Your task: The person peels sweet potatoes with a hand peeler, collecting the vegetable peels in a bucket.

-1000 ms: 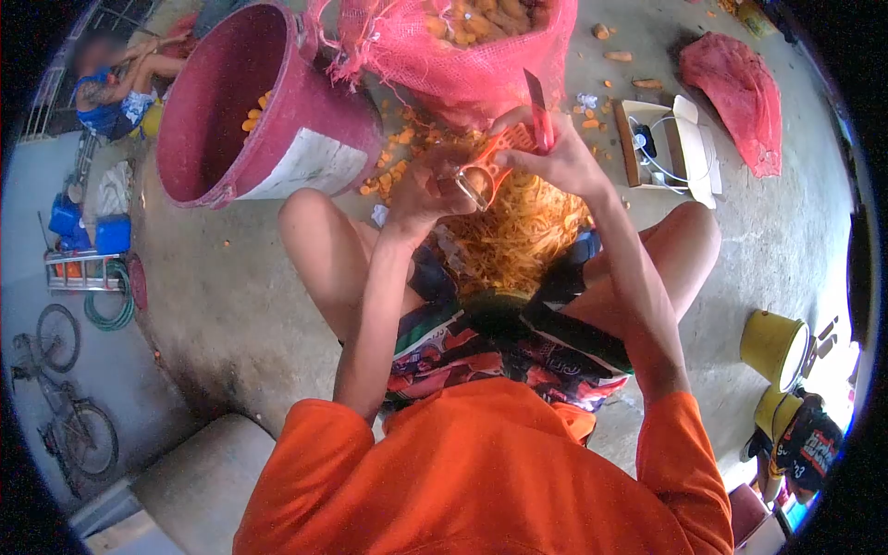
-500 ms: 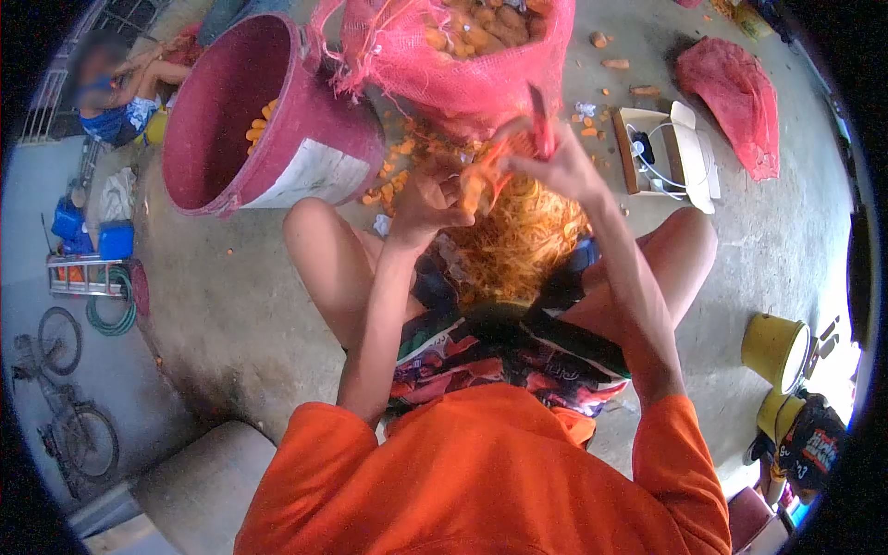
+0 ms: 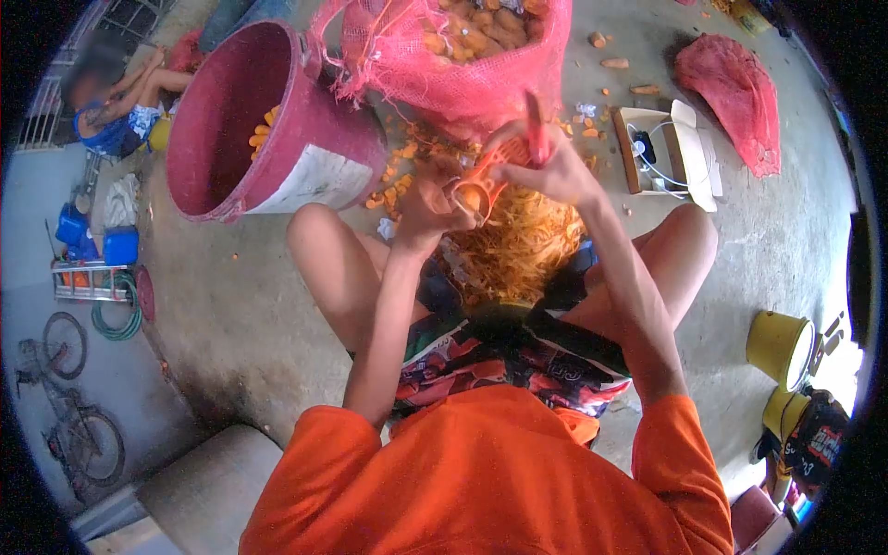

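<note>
My left hand (image 3: 428,211) is closed around an orange carrot (image 3: 472,198), its end pointing up between the fingers. My right hand (image 3: 552,172) grips an orange peeler (image 3: 498,168) with a slotted body, held against the carrot. A red, blade-shaped piece (image 3: 536,129) sticks up from the same hand; where it joins is hidden by the fingers. Directly below both hands, a big heap of orange peelings (image 3: 523,245) lies between my crossed legs.
A pink mesh sack (image 3: 462,88) full of carrots stands in front. To its left leans a maroon bin (image 3: 319,176) with carrots inside. An opened cardboard box (image 3: 661,153) and a red sack (image 3: 731,102) lie to the right. Another person (image 3: 116,116) sits at far left.
The peeler has swung slightly, its slotted body now showing more clearly over the carrot. Both hands stay in nearly the same place; the view has shifted a little.
</note>
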Available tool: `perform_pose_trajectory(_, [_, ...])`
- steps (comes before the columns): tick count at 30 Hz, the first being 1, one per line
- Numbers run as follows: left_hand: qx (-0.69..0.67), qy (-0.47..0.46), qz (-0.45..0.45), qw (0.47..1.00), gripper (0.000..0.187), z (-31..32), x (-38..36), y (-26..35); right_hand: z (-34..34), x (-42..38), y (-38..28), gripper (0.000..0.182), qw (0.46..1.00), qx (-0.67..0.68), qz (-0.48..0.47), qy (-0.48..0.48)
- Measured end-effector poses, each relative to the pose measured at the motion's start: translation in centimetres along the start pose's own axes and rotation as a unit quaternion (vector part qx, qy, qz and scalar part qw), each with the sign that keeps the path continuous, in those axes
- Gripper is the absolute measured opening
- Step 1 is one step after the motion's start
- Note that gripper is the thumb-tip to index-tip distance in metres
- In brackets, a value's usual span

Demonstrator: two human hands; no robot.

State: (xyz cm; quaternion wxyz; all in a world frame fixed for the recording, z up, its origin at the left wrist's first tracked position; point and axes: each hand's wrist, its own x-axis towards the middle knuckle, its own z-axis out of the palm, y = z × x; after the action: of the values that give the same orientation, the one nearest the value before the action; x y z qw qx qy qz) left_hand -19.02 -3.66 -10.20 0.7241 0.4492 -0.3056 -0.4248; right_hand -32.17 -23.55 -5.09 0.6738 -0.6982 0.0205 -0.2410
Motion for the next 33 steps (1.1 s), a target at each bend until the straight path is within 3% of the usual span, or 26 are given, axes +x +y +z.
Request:
perform_pose_trajectory(2, [-0.058,-0.045,-0.021,0.997,0.088,-0.7,0.1,0.1,-0.4,0.3,0.0,0.019,0.998,-0.039,-0.031,-0.025])
perform_pose_trajectory(4, [-0.085,-0.074,-0.006,0.994,0.088,0.2,0.1,1.0,-2.9,0.9,1.1,0.024,0.983,-0.176,-0.025,0.036])
perform_pose_trajectory(6, [-0.079,-0.034,0.002,0.996,0.086,0.8,0.3,1.4,-2.4,0.7,1.0,0.026,0.992,-0.117,0.013,0.033])
perform_pose_trajectory(8, [-0.05,-0.003,-0.005,0.999,0.084,0.0,0.3,0.2,0.1,0.2,0.3,0.025,0.997,-0.033,-0.045,-0.052])
perform_pose_trajectory(10, [-0.05,-0.02,-0.007,0.999,0.081,-0.1,0.2,0.8,-0.8,0.5,0.5,0.023,0.994,-0.082,-0.058,-0.04])
perform_pose_trajectory(12, [-0.056,-0.054,-0.004,0.997,0.083,-0.5,0.0,0.7,-2.9,1.0,0.5,0.023,0.982,-0.182,0.01,0.058])
perform_pose_trajectory(13, [-0.076,-0.041,-0.013,0.996,0.086,-0.3,-0.1,0.8,-2.7,0.7,-0.2,0.023,0.988,-0.104,0.092,0.072])
perform_pose_trajectory(14, [-0.076,-0.044,-0.009,0.996,0.086,-0.4,0.2,0.6,-1.8,0.4,-0.7,0.023,0.988,-0.108,0.088,0.072])
perform_pose_trajectory(16, [-0.057,-0.033,-0.01,0.998,0.087,-0.7,0.3,0.0,0.0,0.2,-1.4,0.022,0.997,-0.037,-0.015,-0.064])
perform_pose_trajectory(18, [-0.065,-0.036,-0.009,0.997,0.088,-0.6,0.1,0.2,-1.0,0.4,-0.5,0.023,0.991,-0.107,-0.066,-0.05])
perform_pose_trajectory(20, [-0.068,-0.056,0.003,0.996,0.088,0.2,0.1,1.2,-2.8,0.7,0.6,0.026,0.991,-0.113,0.015,0.066])
perform_pose_trajectory(21, [-0.069,-0.036,0.008,0.997,0.085,0.6,0.1,1.6,-2.4,0.5,-0.3,0.026,0.993,-0.034,0.089,0.076])
perform_pose_trajectory(22, [-0.067,-0.036,0.014,0.997,0.085,0.8,0.3,1.6,-1.4,0.4,-1.2,0.026,0.993,-0.035,0.083,0.073])
perform_pose_trajectory(24, [-0.04,-0.021,0.031,0.998,0.081,0.8,0.3,1.2,0.4,0.1,-2.3,0.024,0.992,-0.106,-0.051,-0.034])
perform_pose_trajectory(26, [-0.047,-0.033,0.027,0.998,0.079,-0.3,0.2,0.9,-0.5,0.5,-0.7,0.023,0.99,-0.126,-0.059,-0.009])
perform_pose_trajectory(28, [-0.063,-0.094,0.017,0.993,0.081,-0.9,-0.1,0.9,-2.1,1.1,-0.5,0.025,0.99,-0.101,0.009,0.093])
perform_pose_trajectory(29, [-0.098,-0.064,0.007,0.993,0.083,-0.5,-0.2,0.6,-2.6,0.6,-0.7,0.024,0.988,-0.083,0.096,0.093])
perform_pose_trajectory(30, [-0.098,-0.068,0.011,0.993,0.083,-0.3,0.0,0.6,-1.8,0.5,-1.2,0.024,0.987,-0.088,0.092,0.094])
perform_pose_trajectory(32, [-0.056,-0.024,0.006,0.998,0.085,-0.3,-0.1,0.5,0.3,0.2,-1.5,0.021,0.993,-0.084,-0.072,-0.033])
perform_pose_trajectory(33, [-0.059,-0.042,0.008,0.997,0.086,-0.2,0.1,0.6,0.3,0.1,-1.4,0.027,0.988,-0.124,-0.082,-0.04])
